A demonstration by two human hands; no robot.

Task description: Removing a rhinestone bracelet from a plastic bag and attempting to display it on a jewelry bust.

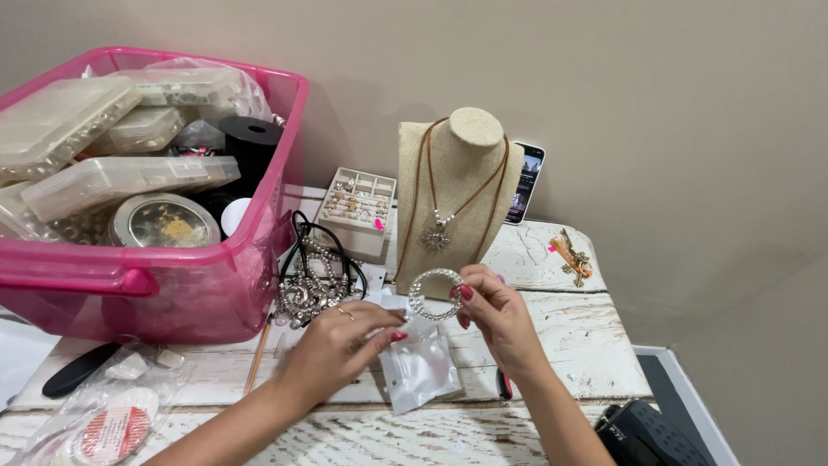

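Note:
My right hand (496, 312) pinches a sparkly rhinestone ring pendant (435, 294) at its right side and holds it up in front of a beige necklace bust (457, 185). My left hand (338, 347) grips the top of a small clear plastic bag (421, 369) that lies on the whitewashed wooden table (569, 336), just below the pendant. The bust wears a brown cord necklace with a silver star-shaped pendant (435, 236).
A pink plastic bin (164, 285) full of clear bead boxes and a round tin stands at left. A pile of beaded necklaces (315, 280) and a white ring tray (358, 207) sit beside it. A phone (524, 183) leans on the wall. Gold brooch (573, 257) at right, black case (647, 436) at bottom right.

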